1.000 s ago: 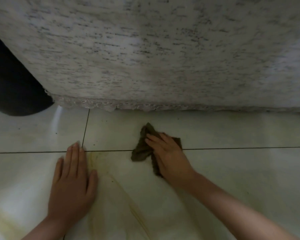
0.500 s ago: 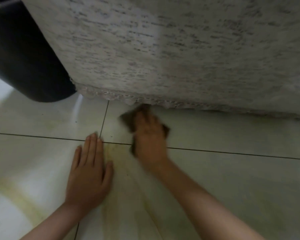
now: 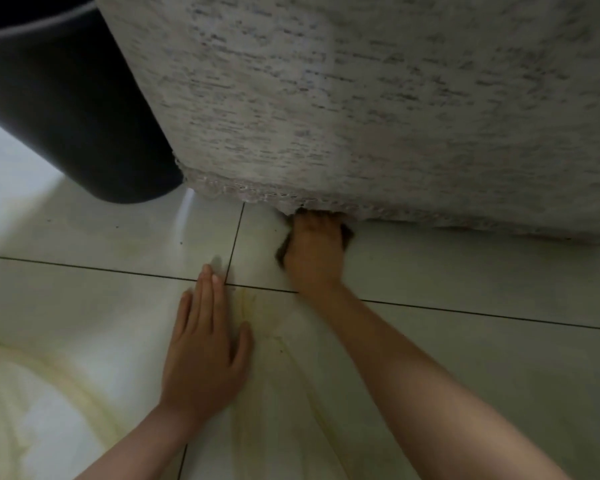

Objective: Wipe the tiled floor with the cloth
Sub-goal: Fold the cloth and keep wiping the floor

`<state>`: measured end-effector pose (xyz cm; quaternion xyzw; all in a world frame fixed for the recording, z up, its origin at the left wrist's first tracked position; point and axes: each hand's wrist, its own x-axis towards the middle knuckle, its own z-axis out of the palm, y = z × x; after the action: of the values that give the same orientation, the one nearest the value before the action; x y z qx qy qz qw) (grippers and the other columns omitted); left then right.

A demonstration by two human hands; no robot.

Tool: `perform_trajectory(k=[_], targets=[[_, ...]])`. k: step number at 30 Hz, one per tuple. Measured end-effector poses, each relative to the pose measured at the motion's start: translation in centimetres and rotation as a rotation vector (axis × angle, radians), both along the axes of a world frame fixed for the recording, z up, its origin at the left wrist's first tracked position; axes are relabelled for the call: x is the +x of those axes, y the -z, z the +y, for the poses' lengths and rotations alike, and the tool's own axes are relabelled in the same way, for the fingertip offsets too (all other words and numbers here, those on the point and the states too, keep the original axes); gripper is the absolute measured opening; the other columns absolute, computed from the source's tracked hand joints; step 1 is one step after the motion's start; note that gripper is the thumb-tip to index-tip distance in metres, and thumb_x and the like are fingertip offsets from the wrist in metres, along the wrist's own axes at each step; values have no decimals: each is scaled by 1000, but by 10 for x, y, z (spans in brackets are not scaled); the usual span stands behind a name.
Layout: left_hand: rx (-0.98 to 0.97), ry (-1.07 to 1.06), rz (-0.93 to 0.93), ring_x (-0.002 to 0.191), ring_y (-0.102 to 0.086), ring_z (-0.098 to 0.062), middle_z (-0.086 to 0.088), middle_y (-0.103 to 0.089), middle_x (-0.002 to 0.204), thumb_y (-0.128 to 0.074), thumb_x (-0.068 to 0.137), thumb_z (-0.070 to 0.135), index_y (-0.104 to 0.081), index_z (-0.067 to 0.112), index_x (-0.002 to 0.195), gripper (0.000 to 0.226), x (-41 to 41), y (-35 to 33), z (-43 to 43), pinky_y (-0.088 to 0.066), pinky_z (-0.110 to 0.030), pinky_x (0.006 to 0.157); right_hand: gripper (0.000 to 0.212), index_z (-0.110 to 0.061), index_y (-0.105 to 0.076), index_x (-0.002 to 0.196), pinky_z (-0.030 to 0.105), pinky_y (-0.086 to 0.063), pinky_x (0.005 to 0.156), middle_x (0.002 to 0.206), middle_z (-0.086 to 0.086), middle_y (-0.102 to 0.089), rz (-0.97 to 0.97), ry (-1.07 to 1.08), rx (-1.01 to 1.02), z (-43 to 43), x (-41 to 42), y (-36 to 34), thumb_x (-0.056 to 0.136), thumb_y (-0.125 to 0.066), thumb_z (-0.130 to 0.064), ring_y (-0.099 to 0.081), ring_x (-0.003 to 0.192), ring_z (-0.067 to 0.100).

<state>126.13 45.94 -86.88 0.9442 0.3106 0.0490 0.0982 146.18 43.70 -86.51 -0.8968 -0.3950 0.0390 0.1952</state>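
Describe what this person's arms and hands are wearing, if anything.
Both forearms are bare to the frame edge: no sleeves show. The left hand and right hand wear no gloves, and no ring, watch or bracelet is visible. The right fingertips are hidden beneath the hanging fabric.

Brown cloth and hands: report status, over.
Left hand flat on pale tiled floor. Right hand atop dark brown cloth, grip unclear. Hem of grey speckled fabric cover overhangs ahead.

The tiled floor (image 3: 465, 271) is glossy off-white with thin dark grout lines and curving yellowish streaks (image 3: 246, 303). The cloth (image 3: 282, 249) is dark olive-brown. The draped fabric (image 3: 361, 98) is pale grey-beige, flecked with short dark horizontal dashes. The round container (image 3: 66, 116) is black.
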Motion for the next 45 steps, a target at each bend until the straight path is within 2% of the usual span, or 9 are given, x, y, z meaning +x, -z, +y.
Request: perform_trajectory(k=[6, 10, 14, 20, 24, 31, 40, 43, 45], targets=[[-33, 0, -5, 146, -17, -33, -24, -13, 157, -28, 91, 39, -19, -10, 147, 75, 0, -2, 2, -17, -46, 117, 68, -2, -48, 138, 44, -14, 118, 147, 15, -44, 136, -799, -31, -52, -22, -12, 73, -67, 5, -35, 139, 38], [-16, 18, 12, 150, -5, -23, -14, -7, 161, -24, 93, 41, -13, -3, 151, 73, 1, -2, 2, -14, -47, 119, 53, -3, -53, 135, 43, -36, 110, 136, 19, -54, 285, -464, 33, -39, 43, -20, 83, -61, 8, -52, 125, 37], [-26, 26, 30, 150, -5, -21, -12, -9, 161, -22, 93, 41, -14, -1, 151, 72, 1, -4, 1, -14, -48, 120, 62, -5, -44, 142, 39, -20, 117, 146, 15, -46, 118, -100, 19, -51, 22, -10, 82, -58, -4, -40, 134, 34], [-30, 26, 64, 149, -6, -23, -14, -10, 160, -20, 92, 41, -16, -2, 151, 73, 0, -5, 1, -12, -48, 120, 66, -5, -58, 131, 41, -18, 116, 140, 11, -54, 221, -559, 30, -159, -58, -29, 68, -70, 9, -45, 134, 32], [-30, 14, 66, 148, -13, -28, -18, -16, 159, -20, 90, 39, -22, -5, 149, 73, 3, -7, -1, -13, -49, 119, 35, -14, -61, 127, -3, -31, 92, 125, -9, -62, 332, -103, 83, -216, 4, -65, 94, -50, -13, -55, 111, 1], [-31, 17, 81, 149, -8, -28, -18, -12, 159, -17, 90, 40, -17, -5, 149, 74, 4, -7, -2, -11, -48, 120, 47, 2, -44, 140, 45, -28, 112, 147, 22, -41, -10, 629, -56, -265, 59, -24, 93, -47, 1, -35, 134, 42], [-67, 19, 94, 145, -20, -38, -28, -22, 154, -20, 90, 37, -25, -11, 146, 73, 5, -13, -4, -18, -56, 116, 50, -11, -57, 134, 54, -35, 109, 142, 10, -51, -50, -433, -170, -251, -26, -24, 85, -67, -11, -51, 128, 37], [-44, 21, 121, 145, -17, -40, -28, -18, 155, -16, 91, 37, -22, -10, 147, 74, 5, -16, -6, -15, -55, 117, 31, -19, -69, 119, 38, -53, 82, 124, 7, -67, -125, 140, -128, -315, 33, -35, 100, -46, -29, -66, 95, 24], [-7, 26, 158, 147, -8, -36, -25, -9, 158, -12, 91, 39, -15, -4, 150, 73, 6, -17, -10, -7, -53, 118, 43, -7, -55, 134, 47, -39, 105, 139, 19, -52, -15, 583, -124, -350, 51, -32, 93, -44, -8, -52, 123, 32]])
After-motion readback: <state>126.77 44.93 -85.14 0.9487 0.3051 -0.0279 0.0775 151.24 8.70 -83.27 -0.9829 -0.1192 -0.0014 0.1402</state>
